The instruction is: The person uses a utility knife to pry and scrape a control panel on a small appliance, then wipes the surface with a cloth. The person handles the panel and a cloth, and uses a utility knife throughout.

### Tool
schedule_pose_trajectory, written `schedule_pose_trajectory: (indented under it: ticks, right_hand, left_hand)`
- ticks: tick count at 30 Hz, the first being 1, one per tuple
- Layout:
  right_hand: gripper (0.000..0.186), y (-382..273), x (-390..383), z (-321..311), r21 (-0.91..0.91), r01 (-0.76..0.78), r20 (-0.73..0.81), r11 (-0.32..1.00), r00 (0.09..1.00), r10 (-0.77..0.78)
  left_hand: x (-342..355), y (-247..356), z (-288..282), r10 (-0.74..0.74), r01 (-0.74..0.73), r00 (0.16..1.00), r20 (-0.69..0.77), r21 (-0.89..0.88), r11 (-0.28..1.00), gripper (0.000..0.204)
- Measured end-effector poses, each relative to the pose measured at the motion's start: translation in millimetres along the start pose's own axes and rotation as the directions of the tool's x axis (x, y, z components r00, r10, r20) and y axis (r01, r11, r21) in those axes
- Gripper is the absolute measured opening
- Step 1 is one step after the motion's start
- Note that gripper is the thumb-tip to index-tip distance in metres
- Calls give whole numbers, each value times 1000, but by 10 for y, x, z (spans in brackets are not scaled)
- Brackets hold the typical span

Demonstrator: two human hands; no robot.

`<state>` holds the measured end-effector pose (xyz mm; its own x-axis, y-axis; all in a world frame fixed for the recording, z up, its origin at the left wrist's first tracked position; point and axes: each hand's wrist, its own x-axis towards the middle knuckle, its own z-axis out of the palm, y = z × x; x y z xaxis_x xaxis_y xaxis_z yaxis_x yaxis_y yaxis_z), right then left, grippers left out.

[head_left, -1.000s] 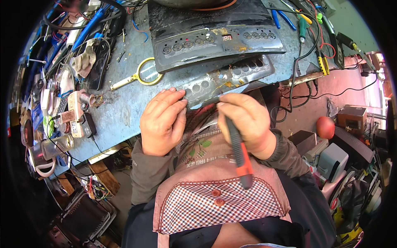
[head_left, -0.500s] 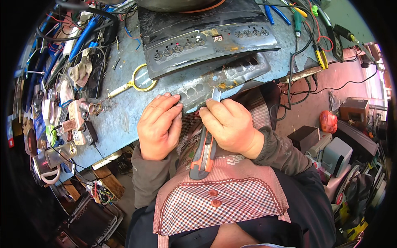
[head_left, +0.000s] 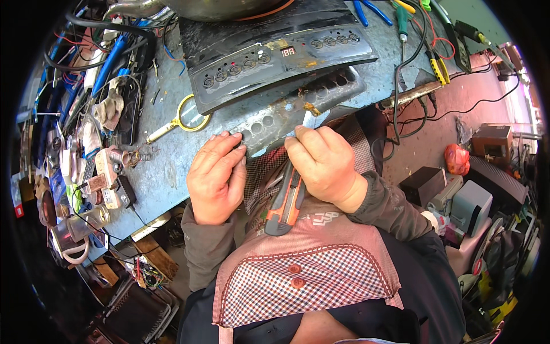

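Note:
A dark, scraped panel strip (head_left: 260, 127) with round button spots and rusty patches lies along the bench's front edge. My left hand (head_left: 216, 178) has its fingers closed on the strip's left end. In my right hand (head_left: 323, 166) is an orange and black utility knife (head_left: 282, 211), its silver blade (head_left: 309, 119) up against a brownish patch on the strip. Just beyond the strip is a black induction cooker (head_left: 266, 74) with a lit red display and a row of buttons. A yellow-rimmed magnifying glass (head_left: 179, 124) lies to the left.
The blue bench (head_left: 157, 175) holds jumbled tools, cables and a power strip (head_left: 105, 179) at left, a metal pot (head_left: 212, 8) on the cooker, pliers (head_left: 372, 14) and a green screwdriver (head_left: 404, 23) at right. Boxes, a red bag (head_left: 456, 159) and appliances crowd the floor at right.
The knife turned to show its orange side, and its blade came into view and moved slightly right and up along the strip with my right hand. The view shifted a little.

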<state>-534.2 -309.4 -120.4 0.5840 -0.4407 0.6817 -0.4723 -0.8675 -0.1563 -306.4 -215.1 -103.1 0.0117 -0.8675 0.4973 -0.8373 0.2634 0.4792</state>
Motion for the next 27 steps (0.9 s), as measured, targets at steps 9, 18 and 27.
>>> schedule_pose_trajectory:
  ticks: [9,18,27]
  right_hand:
    - [34,198,-86,-162,66,-17,-145,998,989,27]
    - [31,244,-73,-342,545,-110,-302,831,899,317]
    - [24,324,-118,-388,927,-351,125,131,620,775]
  left_hand:
    - [7,15,-14,-15,15,1000,14,-4,1000,19]
    - [15,35,-50,-28,28,999,46,-6,1000,19]
    - [7,67,-39,-73,74,997,22,-62,995,20]
